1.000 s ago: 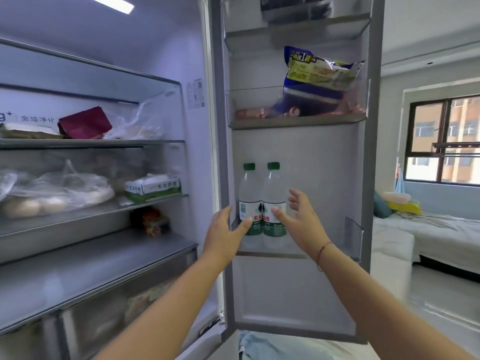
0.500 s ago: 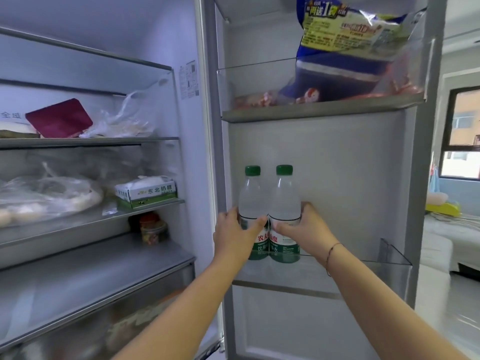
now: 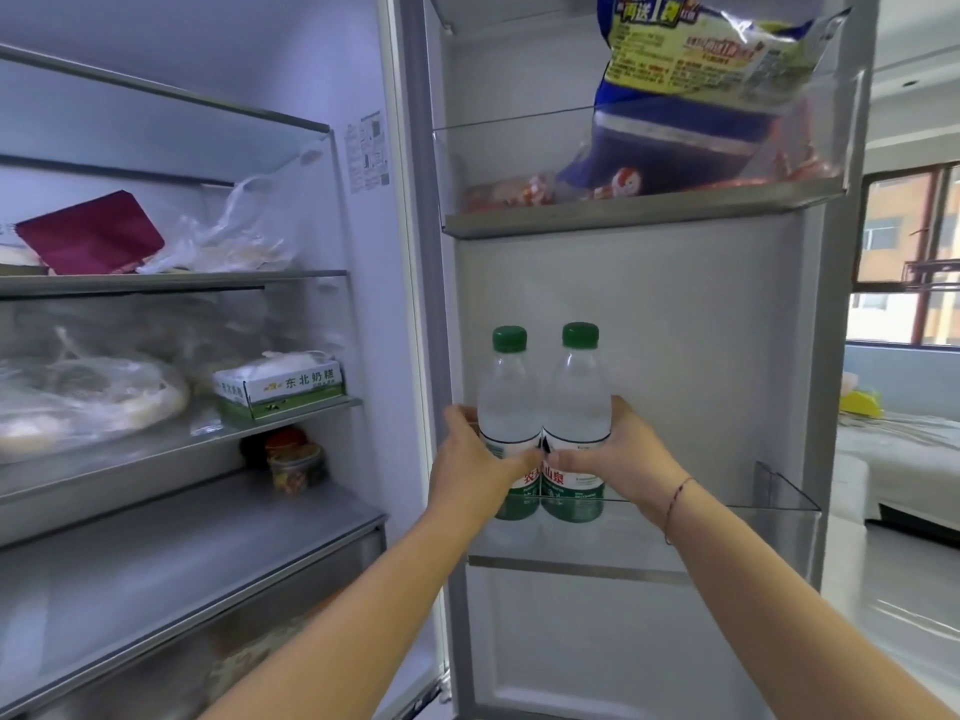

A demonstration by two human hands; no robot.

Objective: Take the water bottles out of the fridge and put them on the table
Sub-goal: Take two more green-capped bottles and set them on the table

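Two clear water bottles with green caps and green-and-white labels stand side by side in the lower clear bin (image 3: 727, 532) of the open fridge door. My left hand (image 3: 475, 467) wraps the left bottle (image 3: 508, 402) at its label. Around the label of the right bottle (image 3: 577, 397) my right hand (image 3: 621, 462) is closed. Both bottles are upright and touch each other. Their bases are hidden behind the bin's front and my hands.
Above the bottles, a door shelf (image 3: 639, 207) carries a big blue-and-yellow bag (image 3: 696, 85). Fridge shelves on the left hold a red pouch (image 3: 91, 233), plastic bags, a green-and-white box (image 3: 283, 387) and a small jar (image 3: 296, 467). A bed (image 3: 898, 449) and a window lie to the right.
A second ago both hands were open and just reaching the bottles. Now each hand is closed round its bottle, and my view has moved closer to the door.
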